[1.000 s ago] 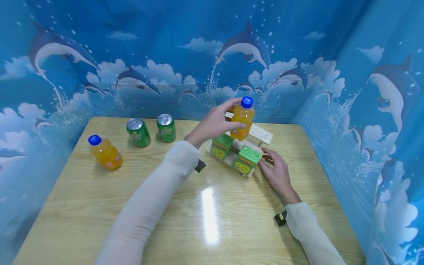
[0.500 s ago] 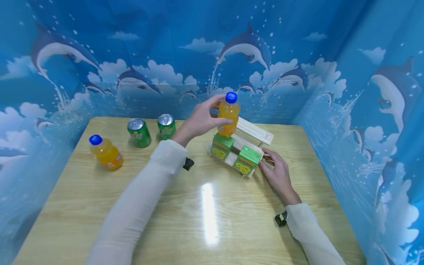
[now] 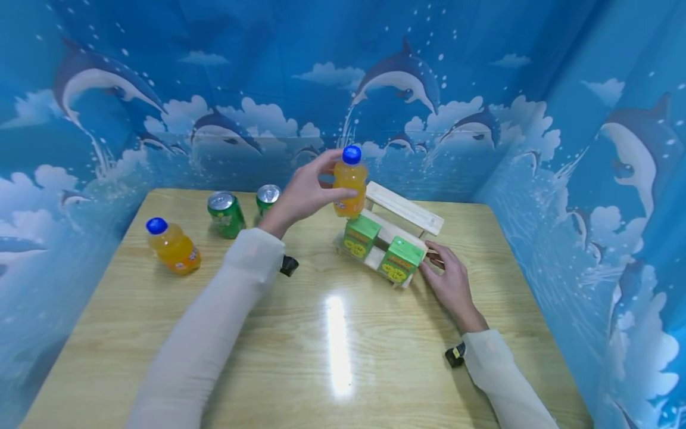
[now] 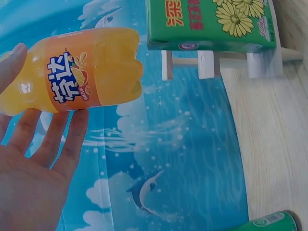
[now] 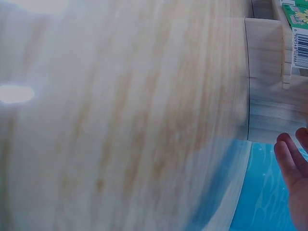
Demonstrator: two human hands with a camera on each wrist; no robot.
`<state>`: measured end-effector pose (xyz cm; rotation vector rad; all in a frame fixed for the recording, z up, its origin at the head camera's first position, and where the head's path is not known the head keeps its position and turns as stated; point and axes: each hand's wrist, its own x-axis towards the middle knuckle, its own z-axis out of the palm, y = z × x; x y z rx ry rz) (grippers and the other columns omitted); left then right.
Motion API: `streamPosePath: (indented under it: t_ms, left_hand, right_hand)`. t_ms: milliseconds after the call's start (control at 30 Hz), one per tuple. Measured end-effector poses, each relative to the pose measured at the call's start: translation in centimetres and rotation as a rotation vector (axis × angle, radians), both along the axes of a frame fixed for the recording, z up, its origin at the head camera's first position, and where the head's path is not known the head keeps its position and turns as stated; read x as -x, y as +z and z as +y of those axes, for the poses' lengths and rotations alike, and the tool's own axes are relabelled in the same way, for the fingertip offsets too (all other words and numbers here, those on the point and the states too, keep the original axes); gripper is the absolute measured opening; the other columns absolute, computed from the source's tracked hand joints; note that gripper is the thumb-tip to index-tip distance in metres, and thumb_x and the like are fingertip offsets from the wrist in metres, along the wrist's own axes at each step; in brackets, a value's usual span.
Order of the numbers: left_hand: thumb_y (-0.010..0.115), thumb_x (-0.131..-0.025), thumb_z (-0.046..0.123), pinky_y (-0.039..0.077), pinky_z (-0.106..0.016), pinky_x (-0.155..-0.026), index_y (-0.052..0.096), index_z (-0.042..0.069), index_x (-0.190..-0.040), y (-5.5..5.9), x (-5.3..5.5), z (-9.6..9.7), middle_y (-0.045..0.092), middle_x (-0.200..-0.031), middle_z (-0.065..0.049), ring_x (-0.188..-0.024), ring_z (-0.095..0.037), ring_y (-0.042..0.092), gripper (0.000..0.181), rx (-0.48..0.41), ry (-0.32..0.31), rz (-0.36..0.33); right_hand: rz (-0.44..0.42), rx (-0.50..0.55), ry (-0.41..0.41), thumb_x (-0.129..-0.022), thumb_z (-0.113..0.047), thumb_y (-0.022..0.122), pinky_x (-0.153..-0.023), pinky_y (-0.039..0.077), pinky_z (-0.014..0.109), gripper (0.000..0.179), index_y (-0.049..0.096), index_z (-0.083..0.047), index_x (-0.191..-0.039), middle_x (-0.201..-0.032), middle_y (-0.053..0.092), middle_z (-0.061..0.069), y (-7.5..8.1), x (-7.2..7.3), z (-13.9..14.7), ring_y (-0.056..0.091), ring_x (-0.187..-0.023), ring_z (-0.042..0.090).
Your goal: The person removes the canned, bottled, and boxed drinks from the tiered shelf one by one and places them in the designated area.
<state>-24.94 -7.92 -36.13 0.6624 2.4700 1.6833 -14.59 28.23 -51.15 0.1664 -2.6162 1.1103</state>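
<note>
My left hand [image 3: 311, 189] holds an orange soda bottle [image 3: 351, 186] with a blue cap, thumb on the near side and fingers behind. In the left wrist view the bottle [image 4: 86, 72] lies across the frame, its base toward the green drink carton [image 4: 211, 21]. In the head view the bottle stands upright in the air, just above and behind the left carton [image 3: 361, 234] on a small two-tier wooden rack [image 3: 404, 208]. Another green carton [image 3: 400, 260] sits on the rack's right part. At that end my right hand [image 3: 447, 280] rests with its fingertips against the wood.
A second orange soda bottle [image 3: 174, 247] stands at the table's left. Two green cans stand behind it, one can [image 3: 226, 215] in full view and the other can [image 3: 267, 196] partly behind my left hand. A blue dolphin curtain [image 3: 300, 107] borders the table [image 3: 396, 351].
My left hand has moved left with the soda bottle, from over the middle of the rack to above its left end. My right hand has stayed at the rack's right end.
</note>
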Motion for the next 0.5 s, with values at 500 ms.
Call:
streamPosePath:
  t_ms: [500]
  left_hand:
    - [0.087,-0.095,0.038,0.057,-0.059,-0.11,0.05,0.035,-0.161,-1.2,-0.6,-2.8,0.064,-0.151,-0.001,-0.139,-0.027,0.06,0.076,-0.004,0.093,-0.049]
  right_hand:
    - [-0.011,0.009,-0.008,-0.101,-0.007,0.079,-0.105,0.061,0.055,0.05,0.063,-0.003,-0.148,-0.142,0.067,0.024,-0.2,0.3,0.1,0.072,-0.122,0.046]
